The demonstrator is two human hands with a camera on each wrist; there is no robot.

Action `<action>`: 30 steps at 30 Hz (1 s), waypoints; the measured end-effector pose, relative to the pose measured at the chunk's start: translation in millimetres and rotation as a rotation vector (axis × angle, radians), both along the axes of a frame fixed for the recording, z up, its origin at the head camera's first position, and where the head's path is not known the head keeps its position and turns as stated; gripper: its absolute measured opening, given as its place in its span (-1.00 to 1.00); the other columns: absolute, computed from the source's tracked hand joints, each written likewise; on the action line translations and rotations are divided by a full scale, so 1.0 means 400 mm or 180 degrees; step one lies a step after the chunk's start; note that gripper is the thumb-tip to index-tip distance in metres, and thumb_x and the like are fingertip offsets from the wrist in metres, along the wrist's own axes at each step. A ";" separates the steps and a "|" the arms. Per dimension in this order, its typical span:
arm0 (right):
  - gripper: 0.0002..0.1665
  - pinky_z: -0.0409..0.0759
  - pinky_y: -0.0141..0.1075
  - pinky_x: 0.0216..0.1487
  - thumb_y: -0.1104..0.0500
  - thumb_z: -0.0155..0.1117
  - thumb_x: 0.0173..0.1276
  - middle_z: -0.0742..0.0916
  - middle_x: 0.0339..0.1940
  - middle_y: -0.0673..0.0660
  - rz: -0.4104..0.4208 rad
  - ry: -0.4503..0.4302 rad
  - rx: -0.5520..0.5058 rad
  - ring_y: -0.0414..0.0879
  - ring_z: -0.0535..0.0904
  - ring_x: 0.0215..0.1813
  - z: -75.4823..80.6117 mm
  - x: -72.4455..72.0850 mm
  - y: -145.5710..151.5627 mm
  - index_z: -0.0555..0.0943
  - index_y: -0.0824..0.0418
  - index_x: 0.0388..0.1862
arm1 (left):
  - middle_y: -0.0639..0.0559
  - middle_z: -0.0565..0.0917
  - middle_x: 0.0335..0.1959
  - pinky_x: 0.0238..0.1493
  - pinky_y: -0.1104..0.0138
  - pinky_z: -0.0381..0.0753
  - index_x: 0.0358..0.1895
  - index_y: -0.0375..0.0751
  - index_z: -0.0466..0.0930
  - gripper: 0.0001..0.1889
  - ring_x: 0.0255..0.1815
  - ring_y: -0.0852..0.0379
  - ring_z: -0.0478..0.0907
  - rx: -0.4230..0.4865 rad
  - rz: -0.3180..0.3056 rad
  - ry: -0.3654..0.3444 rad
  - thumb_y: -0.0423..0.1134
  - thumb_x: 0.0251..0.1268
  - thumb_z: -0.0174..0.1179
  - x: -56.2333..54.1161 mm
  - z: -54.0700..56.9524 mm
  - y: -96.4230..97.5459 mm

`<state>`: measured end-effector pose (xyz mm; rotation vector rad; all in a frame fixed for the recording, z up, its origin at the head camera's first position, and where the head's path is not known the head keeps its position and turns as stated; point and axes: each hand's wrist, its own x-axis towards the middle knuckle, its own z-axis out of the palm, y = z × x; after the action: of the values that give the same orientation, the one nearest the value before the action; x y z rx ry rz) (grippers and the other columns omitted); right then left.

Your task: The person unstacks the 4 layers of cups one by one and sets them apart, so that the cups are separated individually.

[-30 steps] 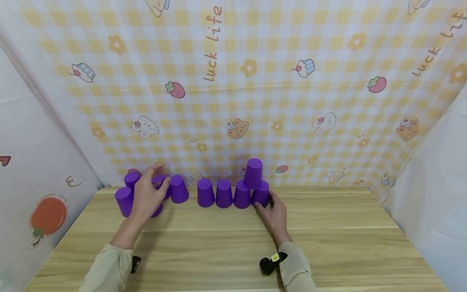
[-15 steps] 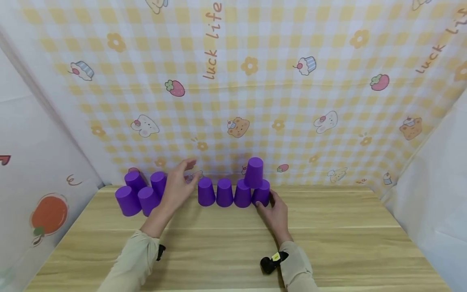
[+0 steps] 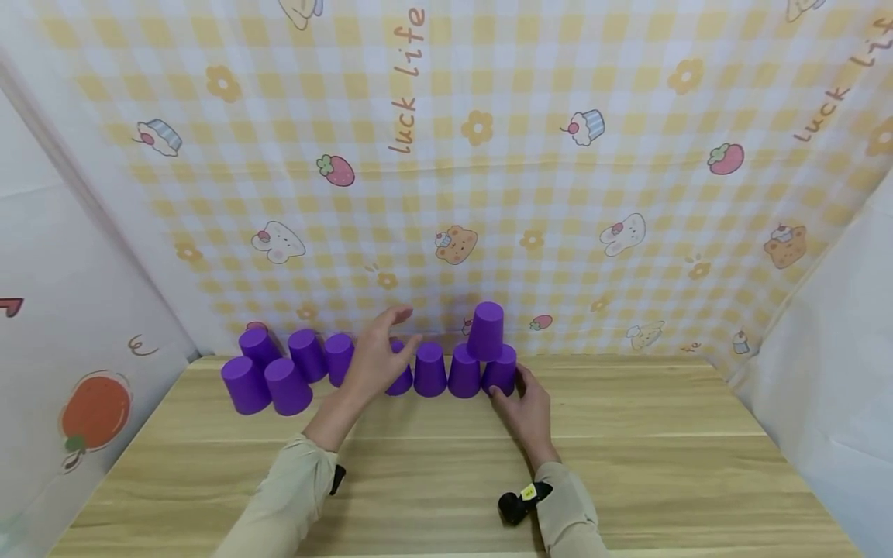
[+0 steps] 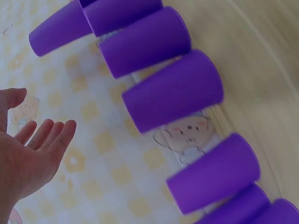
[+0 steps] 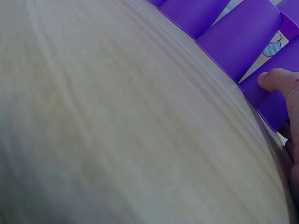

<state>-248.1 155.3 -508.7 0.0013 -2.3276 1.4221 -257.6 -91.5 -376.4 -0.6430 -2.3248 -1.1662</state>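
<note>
Several purple cups stand upside down in a row, and my right hand [image 3: 526, 411] holds the right-end cup [image 3: 498, 376] between thumb and fingers. In the right wrist view its thumb [image 5: 278, 80] lies against that cup's side. One upper cup [image 3: 485, 332] rests across the right-end cup and its neighbour [image 3: 463, 373]. My left hand [image 3: 377, 358], fingers spread and holding nothing, is in front of the row's left-end cup [image 3: 400, 376] and partly hides it. The left wrist view shows this hand [image 4: 35, 156] apart from the cups.
More upside-down purple cups stand in a loose group at the left, among them a front cup [image 3: 288, 387] and one nearer the row [image 3: 338, 358]. The wooden table [image 3: 432, 480] ends at a checked cloth backdrop [image 3: 446, 194].
My left hand has moved right, from over the left group of cups to the row's left end. The right hand stays on its cup, and the upper cup stays in place.
</note>
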 end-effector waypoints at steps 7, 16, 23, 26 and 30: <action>-0.32 0.43 -0.21 0.21 0.21 0.44 0.07 0.58 0.11 0.29 0.0011 -0.0003 0.0029 0.09 0.49 0.16 -0.005 -0.003 0.007 0.45 0.33 0.19 | -0.25 0.56 0.03 -0.06 0.09 0.59 0.08 -0.45 0.44 -0.54 0.04 -0.13 0.50 0.0005 -0.0164 0.0016 -0.35 0.10 0.31 -0.016 0.003 0.067; -0.31 0.44 -0.16 0.19 0.23 0.46 0.06 0.58 0.10 0.31 0.0023 0.0050 0.0028 0.11 0.49 0.15 -0.004 -0.001 0.001 0.44 0.35 0.18 | -0.25 0.55 0.04 0.05 0.14 0.52 0.15 -0.42 0.42 -0.46 0.04 -0.10 0.50 -0.0198 -0.0238 -0.0120 -0.24 0.13 0.31 -0.021 0.009 0.124; -0.31 0.45 -0.17 0.18 0.22 0.45 0.06 0.58 0.10 0.32 0.0003 0.0088 0.0082 0.12 0.49 0.15 -0.002 -0.003 0.002 0.44 0.36 0.18 | -0.23 0.51 0.12 0.08 0.11 0.50 0.24 -0.35 0.36 -0.38 0.08 -0.11 0.48 -0.0146 -0.0290 -0.0301 -0.19 0.13 0.32 -0.032 0.014 0.156; -0.31 0.45 -0.17 0.19 0.22 0.45 0.07 0.58 0.10 0.32 -0.0003 0.0061 0.0094 0.13 0.49 0.15 -0.003 -0.003 0.002 0.44 0.37 0.18 | -0.25 0.50 0.13 0.08 0.10 0.50 0.25 -0.36 0.34 -0.37 0.07 -0.14 0.48 -0.0122 -0.0333 -0.0341 -0.19 0.13 0.32 -0.037 0.013 0.173; -0.31 0.45 -0.17 0.19 0.20 0.45 0.07 0.58 0.11 0.32 -0.0025 0.0025 0.0077 0.12 0.49 0.15 -0.004 -0.001 0.002 0.45 0.36 0.18 | -0.25 0.48 0.15 0.11 0.12 0.47 0.25 -0.38 0.33 -0.37 0.10 -0.14 0.46 -0.0160 -0.0360 -0.0334 -0.18 0.14 0.32 -0.042 0.007 0.195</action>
<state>-248.4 156.1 -510.3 0.0047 -2.3358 1.3878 -274.3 -13.4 -373.6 -0.7569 -2.4397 -1.2218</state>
